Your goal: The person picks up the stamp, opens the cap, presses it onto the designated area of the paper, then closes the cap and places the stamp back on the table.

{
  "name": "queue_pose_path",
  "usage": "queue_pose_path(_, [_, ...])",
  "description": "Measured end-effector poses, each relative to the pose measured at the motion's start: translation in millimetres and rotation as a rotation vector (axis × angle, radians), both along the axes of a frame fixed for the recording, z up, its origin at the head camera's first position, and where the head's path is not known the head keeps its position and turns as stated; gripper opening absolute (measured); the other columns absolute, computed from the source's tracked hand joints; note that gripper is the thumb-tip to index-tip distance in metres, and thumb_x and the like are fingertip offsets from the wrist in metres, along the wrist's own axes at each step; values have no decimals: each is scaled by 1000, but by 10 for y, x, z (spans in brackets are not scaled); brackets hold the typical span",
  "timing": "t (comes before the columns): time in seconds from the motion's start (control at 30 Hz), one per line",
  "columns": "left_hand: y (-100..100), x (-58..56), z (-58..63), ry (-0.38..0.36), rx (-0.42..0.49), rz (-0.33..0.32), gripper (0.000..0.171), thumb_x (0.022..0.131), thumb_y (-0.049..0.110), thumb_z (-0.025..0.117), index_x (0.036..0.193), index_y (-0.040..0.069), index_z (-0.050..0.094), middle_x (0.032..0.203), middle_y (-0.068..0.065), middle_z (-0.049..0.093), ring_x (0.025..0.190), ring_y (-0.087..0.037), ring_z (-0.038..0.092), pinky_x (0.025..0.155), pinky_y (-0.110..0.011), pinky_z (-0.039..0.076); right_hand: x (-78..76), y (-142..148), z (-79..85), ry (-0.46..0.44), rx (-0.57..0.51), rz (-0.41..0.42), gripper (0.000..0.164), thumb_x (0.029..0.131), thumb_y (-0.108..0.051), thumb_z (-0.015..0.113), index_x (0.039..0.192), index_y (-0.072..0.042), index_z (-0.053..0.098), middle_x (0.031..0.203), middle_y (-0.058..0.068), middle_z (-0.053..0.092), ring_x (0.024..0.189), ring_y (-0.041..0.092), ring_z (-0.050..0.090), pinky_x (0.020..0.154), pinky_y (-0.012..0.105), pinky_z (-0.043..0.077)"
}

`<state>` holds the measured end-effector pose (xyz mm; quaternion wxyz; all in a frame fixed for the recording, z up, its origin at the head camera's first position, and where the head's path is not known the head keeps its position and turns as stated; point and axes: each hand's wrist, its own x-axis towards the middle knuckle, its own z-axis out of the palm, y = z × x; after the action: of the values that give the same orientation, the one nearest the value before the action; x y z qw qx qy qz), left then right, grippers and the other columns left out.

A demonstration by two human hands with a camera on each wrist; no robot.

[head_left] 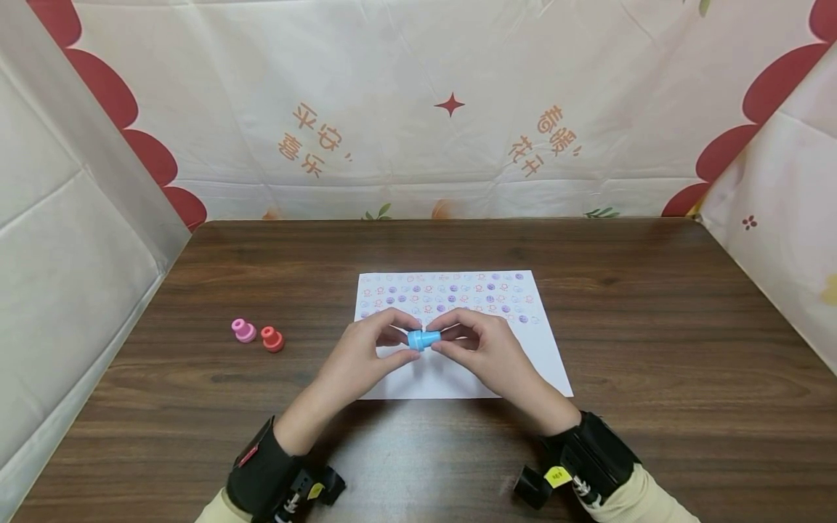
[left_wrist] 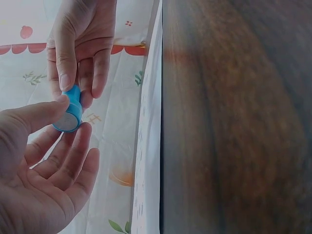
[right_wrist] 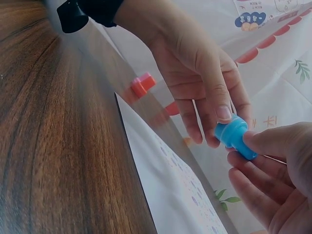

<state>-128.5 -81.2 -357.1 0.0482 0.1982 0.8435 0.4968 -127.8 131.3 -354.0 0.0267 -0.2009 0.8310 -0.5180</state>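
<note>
Both hands hold a small blue stamp (head_left: pixel 423 340) lying sideways above a white sheet of paper (head_left: pixel 451 370). My left hand (head_left: pixel 373 349) pinches its wide end between thumb and fingers. On the narrow handle end, the thumb and fingers of my right hand (head_left: pixel 482 347) have their grip. In the left wrist view, a pale round face shows on the wide end of the stamp (left_wrist: pixel 68 121). Rows of small purple, red and blue printed marks (head_left: pixel 451 288) cover the upper part of the sheet; the hands hide some of them.
Left of the paper, a pink stamp (head_left: pixel 244 330) and a red stamp (head_left: pixel 272 339) stand side by side on the brown wooden table (head_left: pixel 628 312). A pale patterned cloth (head_left: pixel 418 160) hangs behind the table's far edge and along both sides.
</note>
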Motion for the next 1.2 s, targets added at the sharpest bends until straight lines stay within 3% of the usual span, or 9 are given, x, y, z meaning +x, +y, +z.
queue_pose_path(0.47, [12, 6, 22, -18, 22, 42, 24, 86, 13, 78, 108, 11, 67, 106, -3, 73, 99, -19, 73, 96, -38, 58, -7, 1, -4, -2, -19, -15, 21, 86, -3, 75, 106, -7, 71, 102, 9, 75, 92, 17, 74, 80, 25, 61])
queue_pose_path(0.83, [16, 2, 33, -25, 32, 66, 24, 85, 9, 78, 106, 9, 68, 101, -5, 75, 90, -16, 73, 84, -26, 60, -10, -7, -15, 10, -38, -26, 19, 86, -3, 76, 104, -6, 72, 100, 9, 75, 90, 14, 74, 79, 23, 61])
queue_pose_path(1.2, [33, 4, 51, -23, 10, 99, 24, 83, 8, 80, 104, 9, 69, 99, -4, 76, 91, -14, 71, 79, -23, 59, -9, -12, -11, 19, -38, -43, 19, 85, -2, 76, 104, -5, 72, 100, 10, 75, 88, 12, 74, 77, 22, 61])
